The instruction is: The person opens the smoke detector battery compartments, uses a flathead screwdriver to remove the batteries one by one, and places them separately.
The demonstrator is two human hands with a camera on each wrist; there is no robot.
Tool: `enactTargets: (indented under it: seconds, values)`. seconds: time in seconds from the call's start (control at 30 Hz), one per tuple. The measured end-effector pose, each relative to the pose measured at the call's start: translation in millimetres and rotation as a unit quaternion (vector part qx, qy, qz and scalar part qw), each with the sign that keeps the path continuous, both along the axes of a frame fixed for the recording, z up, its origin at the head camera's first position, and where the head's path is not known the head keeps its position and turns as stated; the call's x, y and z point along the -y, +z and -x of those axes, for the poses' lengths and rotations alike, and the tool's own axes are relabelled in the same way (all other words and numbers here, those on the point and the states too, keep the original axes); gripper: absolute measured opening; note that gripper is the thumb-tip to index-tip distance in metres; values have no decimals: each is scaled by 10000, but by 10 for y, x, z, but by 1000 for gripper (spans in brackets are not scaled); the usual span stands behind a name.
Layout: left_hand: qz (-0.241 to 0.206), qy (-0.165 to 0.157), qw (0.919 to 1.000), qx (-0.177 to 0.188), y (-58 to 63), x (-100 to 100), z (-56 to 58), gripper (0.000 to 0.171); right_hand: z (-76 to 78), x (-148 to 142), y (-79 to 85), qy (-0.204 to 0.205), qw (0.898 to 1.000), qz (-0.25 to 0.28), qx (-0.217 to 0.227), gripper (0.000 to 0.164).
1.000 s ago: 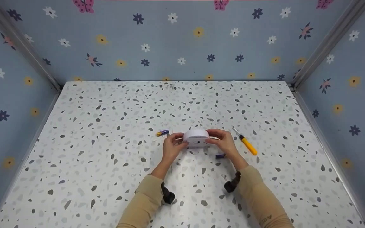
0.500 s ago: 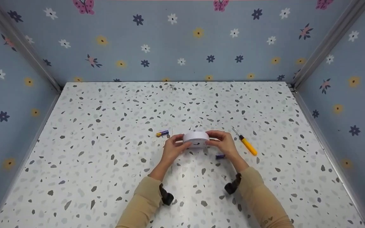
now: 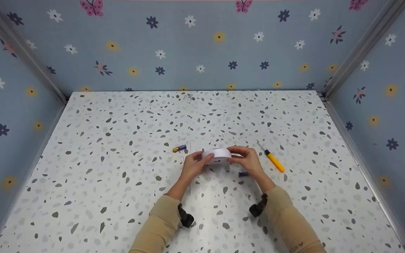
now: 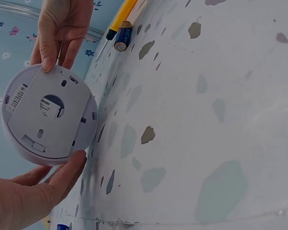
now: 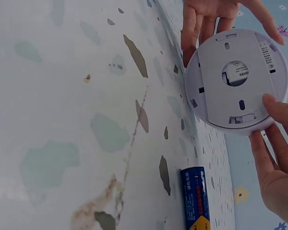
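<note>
A round white smoke detector (image 3: 222, 154) is held between both hands at mid-table. Its backing plate faces the wrist cameras, with slots and a central hole (image 5: 235, 73) through which a printed label shows. My left hand (image 3: 192, 165) grips the left side, thumb over the rim in the head view and fingertips along the edge in the left wrist view. On the right side, my right hand (image 3: 250, 162) pinches the rim, its thumb (image 5: 271, 101) on the plate's edge and its fingers beneath. The detector's other face is hidden from both wrist views.
One purple-and-gold battery (image 3: 179, 148) lies left of the hands. Another battery (image 3: 243, 174) lies by the right wrist. A yellow-handled screwdriver (image 3: 275, 161) is on the speckled table to the right. Flower-patterned panels (image 3: 202, 45) enclose the back and sides.
The smoke detector has tilted, so its rim shows more and the dark mark on its near face less. My left thumb has moved farther over the rim. Batteries and screwdriver stay put.
</note>
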State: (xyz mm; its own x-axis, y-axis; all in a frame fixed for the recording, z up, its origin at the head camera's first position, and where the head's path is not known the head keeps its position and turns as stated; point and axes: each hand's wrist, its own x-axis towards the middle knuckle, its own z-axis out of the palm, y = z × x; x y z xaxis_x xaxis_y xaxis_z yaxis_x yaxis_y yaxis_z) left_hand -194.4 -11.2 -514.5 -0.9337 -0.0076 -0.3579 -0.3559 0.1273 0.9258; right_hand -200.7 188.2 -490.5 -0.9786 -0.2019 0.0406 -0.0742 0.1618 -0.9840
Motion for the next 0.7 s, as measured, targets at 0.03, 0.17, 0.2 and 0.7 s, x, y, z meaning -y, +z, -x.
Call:
enactTargets:
  seconds: [0.03, 0.17, 0.2, 0.7]
  values:
    - [38, -25, 10000, 29, 0, -2, 0, 86, -15, 7, 22, 15, 10000, -23, -19, 35]
    - [254, -104, 9996, 46, -7, -5, 0, 87, -39, 12, 33, 84, 9999, -3, -97, 35]
    - [312, -114, 9994, 44, -9, -5, -2, 86, -44, 11, 31, 94, 9999, 11, -120, 35]
    - [626, -162, 9972, -378, -28, -14, -45, 76, -87, -32, 41, 379, 9992, 23, 82, 45]
